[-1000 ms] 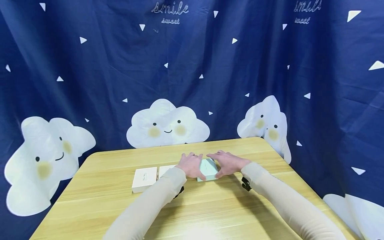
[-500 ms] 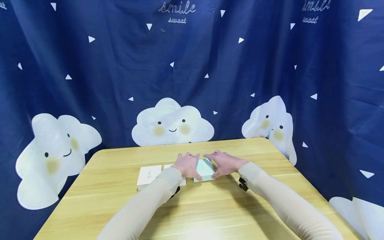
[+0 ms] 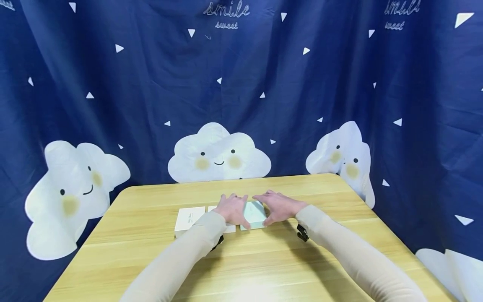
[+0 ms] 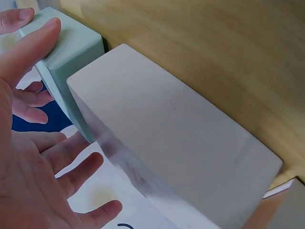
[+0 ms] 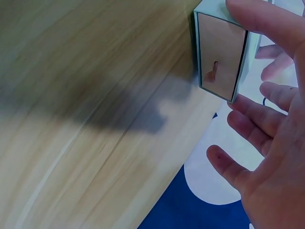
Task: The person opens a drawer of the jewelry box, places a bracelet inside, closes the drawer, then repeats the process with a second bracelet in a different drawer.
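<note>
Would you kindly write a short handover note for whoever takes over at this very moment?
Left hand: fingers spread, thumb against the left side of the mint green box.
Right hand: fingers spread, at the box's right side; contact is unclear.
Things: three boxes in a row on the wooden table: a white box at the left end, a second white box in the middle, the green one on the right, close beside it.
Done: boxes lined up.
Left: green box not lifted or opened.
</note>
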`<state>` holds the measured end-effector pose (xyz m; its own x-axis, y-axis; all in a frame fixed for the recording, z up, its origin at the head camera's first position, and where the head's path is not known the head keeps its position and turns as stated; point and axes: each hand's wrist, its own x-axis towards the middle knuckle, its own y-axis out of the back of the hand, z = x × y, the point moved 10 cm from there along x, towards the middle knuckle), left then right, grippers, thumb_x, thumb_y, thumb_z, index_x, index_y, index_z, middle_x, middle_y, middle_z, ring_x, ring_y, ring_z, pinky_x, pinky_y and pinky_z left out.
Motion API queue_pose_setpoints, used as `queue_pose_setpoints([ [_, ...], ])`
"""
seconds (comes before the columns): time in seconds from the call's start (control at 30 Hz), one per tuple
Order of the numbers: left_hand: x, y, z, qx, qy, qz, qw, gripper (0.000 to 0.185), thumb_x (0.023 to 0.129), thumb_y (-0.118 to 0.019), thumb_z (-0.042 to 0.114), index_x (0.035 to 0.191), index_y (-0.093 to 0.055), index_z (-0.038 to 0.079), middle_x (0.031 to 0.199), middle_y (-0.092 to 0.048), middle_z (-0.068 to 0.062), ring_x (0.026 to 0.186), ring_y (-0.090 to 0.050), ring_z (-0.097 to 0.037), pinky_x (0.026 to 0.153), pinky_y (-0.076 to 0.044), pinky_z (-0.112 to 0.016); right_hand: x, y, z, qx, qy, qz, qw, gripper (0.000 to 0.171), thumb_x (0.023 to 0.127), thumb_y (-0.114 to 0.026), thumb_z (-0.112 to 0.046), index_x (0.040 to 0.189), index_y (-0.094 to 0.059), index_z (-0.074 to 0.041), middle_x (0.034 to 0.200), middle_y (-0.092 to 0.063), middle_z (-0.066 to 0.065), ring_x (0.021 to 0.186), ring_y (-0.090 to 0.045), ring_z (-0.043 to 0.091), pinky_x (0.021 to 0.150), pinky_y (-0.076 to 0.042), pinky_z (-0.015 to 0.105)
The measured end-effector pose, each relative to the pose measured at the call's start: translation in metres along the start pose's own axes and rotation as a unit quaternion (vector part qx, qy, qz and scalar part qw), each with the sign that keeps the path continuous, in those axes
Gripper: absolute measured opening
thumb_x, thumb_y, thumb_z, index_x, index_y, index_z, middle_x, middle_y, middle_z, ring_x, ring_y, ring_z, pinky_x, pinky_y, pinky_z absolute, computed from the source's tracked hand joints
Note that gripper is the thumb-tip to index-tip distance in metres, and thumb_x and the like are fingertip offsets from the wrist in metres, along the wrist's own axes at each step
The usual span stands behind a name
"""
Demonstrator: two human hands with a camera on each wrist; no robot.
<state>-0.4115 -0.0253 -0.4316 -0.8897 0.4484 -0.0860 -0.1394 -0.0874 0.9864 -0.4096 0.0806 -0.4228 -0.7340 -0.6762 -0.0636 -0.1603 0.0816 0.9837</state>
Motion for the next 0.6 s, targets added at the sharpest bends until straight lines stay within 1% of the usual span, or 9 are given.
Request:
queue_pose_setpoints([
  [0.13, -0.0013, -0.005, -0.0021, -0.005, 0.0, -0.002, 1.0, 0.119, 0.065, -0.085, 0.063, 0.158, -0.032, 0.01, 0.148, -0.056, -0.006, 0.142, -0.042, -0.033, 0.116, -0.019, -0.07, 0.0009, -0.005, 0.0005, 0.004, -0.006, 0.0, 1.0, 0.1, 0.073, -0.088, -0.043, 0.156, -0.038, -0.018, 0.151, -0.052, 0.003, 0.134, -0.046, 0.023, 0.109, -0.042, 0.052],
  [0.3, -0.0023, -0.0102, -0.0041, 0.002, 0.003, -0.001, 1.0, 0.118, 0.065, -0.085, 0.063, 0.158, -0.034, 0.011, 0.146, -0.057, -0.005, 0.138, -0.046, -0.031, 0.114, -0.025, -0.068, 0.0012, -0.0106, -0.0004, 0.006, -0.004, -0.002, 1.0, 0.099, 0.074, -0.088, -0.043, 0.156, -0.038, -0.018, 0.152, -0.052, 0.002, 0.135, -0.046, 0.022, 0.11, -0.041, 0.05],
  [0.47, -0.0055, -0.0094, -0.0037, -0.005, 0.003, 0.005, 1.0, 0.117, 0.065, -0.086, 0.062, 0.157, -0.035, 0.01, 0.145, -0.058, -0.006, 0.135, -0.048, -0.031, 0.111, -0.029, -0.067, -0.0009, -0.0094, -0.0029, 0.006, 0.001, 0.006, 1.0, 0.098, 0.074, -0.087, -0.044, 0.156, -0.039, -0.016, 0.151, -0.052, 0.003, 0.135, -0.046, 0.023, 0.11, -0.041, 0.051],
  [0.6, -0.0096, -0.0098, -0.0044, -0.004, -0.001, 0.01, 0.9999, 0.12, 0.066, -0.079, 0.072, 0.158, -0.033, 0.011, 0.151, -0.052, -0.007, 0.14, -0.043, -0.032, 0.111, -0.028, -0.069, -0.0059, -0.0081, -0.0038, 0.005, 0.001, 0.01, 1.0, 0.098, 0.076, -0.085, -0.05, 0.155, -0.04, -0.015, 0.154, -0.049, 0.003, 0.138, -0.044, 0.026, 0.11, -0.04, 0.055],
])
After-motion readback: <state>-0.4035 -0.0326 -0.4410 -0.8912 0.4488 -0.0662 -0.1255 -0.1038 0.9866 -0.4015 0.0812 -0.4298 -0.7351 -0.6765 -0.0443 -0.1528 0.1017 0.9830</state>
